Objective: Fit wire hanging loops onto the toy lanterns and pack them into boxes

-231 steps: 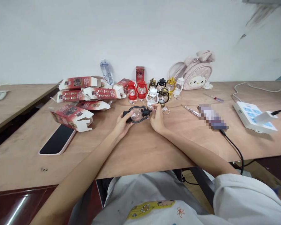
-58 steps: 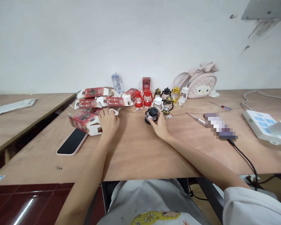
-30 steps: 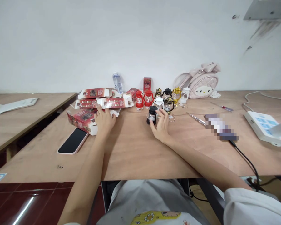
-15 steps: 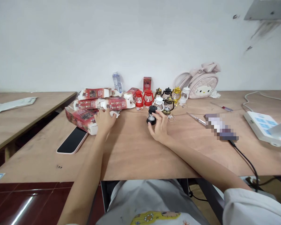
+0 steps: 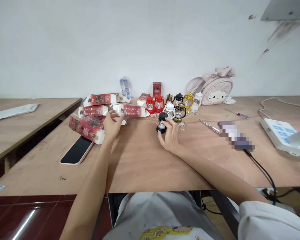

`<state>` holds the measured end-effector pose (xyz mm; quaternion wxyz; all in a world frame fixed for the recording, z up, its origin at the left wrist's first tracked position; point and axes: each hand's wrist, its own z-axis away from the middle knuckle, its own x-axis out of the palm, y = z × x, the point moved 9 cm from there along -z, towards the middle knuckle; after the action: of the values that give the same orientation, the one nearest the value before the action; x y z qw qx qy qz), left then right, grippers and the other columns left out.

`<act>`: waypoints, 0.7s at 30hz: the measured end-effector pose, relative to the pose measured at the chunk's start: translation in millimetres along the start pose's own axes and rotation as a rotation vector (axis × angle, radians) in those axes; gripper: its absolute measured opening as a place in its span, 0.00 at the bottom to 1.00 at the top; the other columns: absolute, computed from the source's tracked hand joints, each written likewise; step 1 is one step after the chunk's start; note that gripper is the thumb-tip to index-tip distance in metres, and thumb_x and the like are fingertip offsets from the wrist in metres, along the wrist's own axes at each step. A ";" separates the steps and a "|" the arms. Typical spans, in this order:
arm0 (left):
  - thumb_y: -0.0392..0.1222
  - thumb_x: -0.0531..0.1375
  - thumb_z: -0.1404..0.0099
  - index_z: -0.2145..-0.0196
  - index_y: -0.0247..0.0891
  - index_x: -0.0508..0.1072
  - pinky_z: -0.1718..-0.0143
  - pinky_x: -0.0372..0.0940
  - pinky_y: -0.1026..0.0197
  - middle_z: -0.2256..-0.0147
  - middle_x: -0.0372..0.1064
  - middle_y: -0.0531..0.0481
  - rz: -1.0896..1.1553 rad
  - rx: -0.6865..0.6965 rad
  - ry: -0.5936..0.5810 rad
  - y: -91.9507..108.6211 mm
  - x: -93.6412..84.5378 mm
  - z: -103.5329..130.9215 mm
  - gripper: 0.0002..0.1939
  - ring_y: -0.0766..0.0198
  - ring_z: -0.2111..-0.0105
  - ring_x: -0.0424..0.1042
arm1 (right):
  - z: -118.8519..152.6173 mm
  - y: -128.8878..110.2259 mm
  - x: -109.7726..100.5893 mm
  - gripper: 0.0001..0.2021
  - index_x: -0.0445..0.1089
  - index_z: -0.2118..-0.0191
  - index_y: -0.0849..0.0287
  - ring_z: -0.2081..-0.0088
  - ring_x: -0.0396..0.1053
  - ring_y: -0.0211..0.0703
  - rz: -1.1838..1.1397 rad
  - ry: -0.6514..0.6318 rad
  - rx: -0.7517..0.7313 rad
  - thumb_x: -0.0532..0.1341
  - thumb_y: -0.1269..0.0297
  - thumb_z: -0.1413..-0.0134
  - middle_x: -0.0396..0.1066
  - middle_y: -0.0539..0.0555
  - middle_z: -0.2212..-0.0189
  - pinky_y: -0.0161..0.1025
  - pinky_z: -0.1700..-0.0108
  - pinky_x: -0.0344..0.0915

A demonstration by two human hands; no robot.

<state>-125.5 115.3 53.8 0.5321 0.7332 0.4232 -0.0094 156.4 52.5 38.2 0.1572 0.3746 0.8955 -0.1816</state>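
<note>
My right hand (image 5: 170,136) is closed around a small black lantern (image 5: 162,126), which stands upright at the table's middle. My left hand (image 5: 112,125) has its fingers pinched at the near-left end of an opened red-and-white cardboard box (image 5: 132,110). Under and left of that hand lies a larger red box (image 5: 88,128); more opened boxes (image 5: 100,99) are heaped behind it. Just past the pinched box stand two red lanterns (image 5: 150,105). White, black, gold and bronze lanterns (image 5: 180,111) cluster to their right.
A phone (image 5: 77,150) lies partly under the large box. Rightward are a pair of tweezers (image 5: 210,126), a screwdriver (image 5: 240,115), a second phone on a cable (image 5: 262,166) and a power strip (image 5: 287,135). A bottle (image 5: 125,87) and a pink bag (image 5: 216,90) stand by the wall.
My left hand and the box at its fingers have moved a little to the right. The red lanterns have shifted slightly right too. My right hand stays still with the black lantern.
</note>
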 end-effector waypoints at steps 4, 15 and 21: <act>0.43 0.59 0.46 0.51 0.35 0.68 0.57 0.66 0.57 0.56 0.73 0.44 0.031 0.002 -0.026 4.3 3.6 2.4 0.24 0.62 0.67 0.71 | 0.4 1.7 2.8 0.24 0.52 0.42 0.57 0.44 0.56 0.56 0.006 -0.027 0.012 0.54 0.66 0.44 0.56 0.64 0.46 0.56 0.46 0.57; 0.39 0.59 0.48 0.42 0.35 0.59 0.51 0.64 0.51 0.49 0.67 0.38 -0.068 0.058 -0.134 9.2 20.4 9.8 0.34 0.56 0.62 0.74 | 1.2 2.4 5.5 0.24 0.51 0.42 0.56 0.44 0.57 0.56 0.020 -0.046 0.018 0.54 0.66 0.44 0.57 0.64 0.46 0.55 0.46 0.57; 0.40 0.61 0.50 0.43 0.36 0.60 0.56 0.67 0.53 0.60 0.71 0.44 0.182 -0.092 -0.143 -8.4 27.6 4.8 0.35 0.58 0.65 0.74 | 1.1 0.0 3.7 0.23 0.52 0.43 0.58 0.45 0.58 0.55 0.021 -0.022 -0.015 0.54 0.66 0.44 0.57 0.64 0.47 0.54 0.47 0.58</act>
<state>-111.0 129.0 32.5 0.5927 0.7409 0.3160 0.0058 154.1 54.3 35.7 0.1716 0.3808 0.8911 -0.1774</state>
